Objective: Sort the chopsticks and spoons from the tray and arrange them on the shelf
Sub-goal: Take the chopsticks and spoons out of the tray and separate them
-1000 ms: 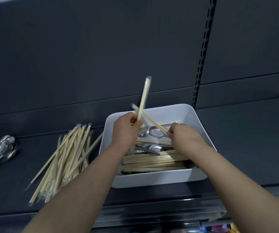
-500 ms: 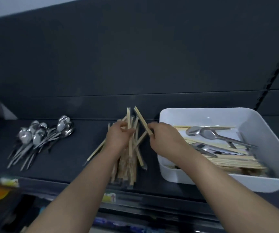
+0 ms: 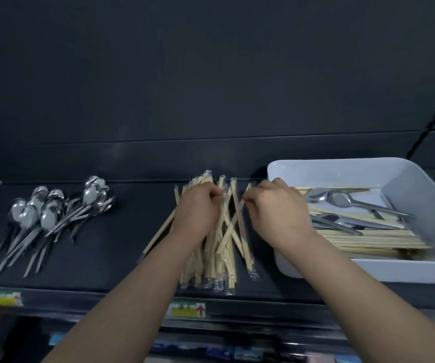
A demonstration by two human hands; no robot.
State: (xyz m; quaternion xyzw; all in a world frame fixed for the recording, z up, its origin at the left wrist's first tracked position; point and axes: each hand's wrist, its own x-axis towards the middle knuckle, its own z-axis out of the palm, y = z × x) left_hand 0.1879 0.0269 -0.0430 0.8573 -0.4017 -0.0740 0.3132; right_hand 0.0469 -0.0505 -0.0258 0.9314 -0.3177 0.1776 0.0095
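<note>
Fingers [image 3: 217,193] of both hands were curled shut around wrapped chopsticks [image 3: 234,221], lowering them onto the shelf [image 3: 122,244] pile, apart from the spoons [image 3: 54,213].

single head-worn view, wide-angle, looking forward and down from above the forearms onto a dark shelf [image 3: 122,258]. faces the shelf's dark back panel [image 3: 211,74], which fills the upper half. close range: both hands sit mid-frame. white tray [image 3: 316,271] cut off at right edge, spoon pile [image 3: 54,218] toward the left. shelf's front edge with labels [image 3: 188,309] low in frame. edges blurred. no second view to compare.
</note>
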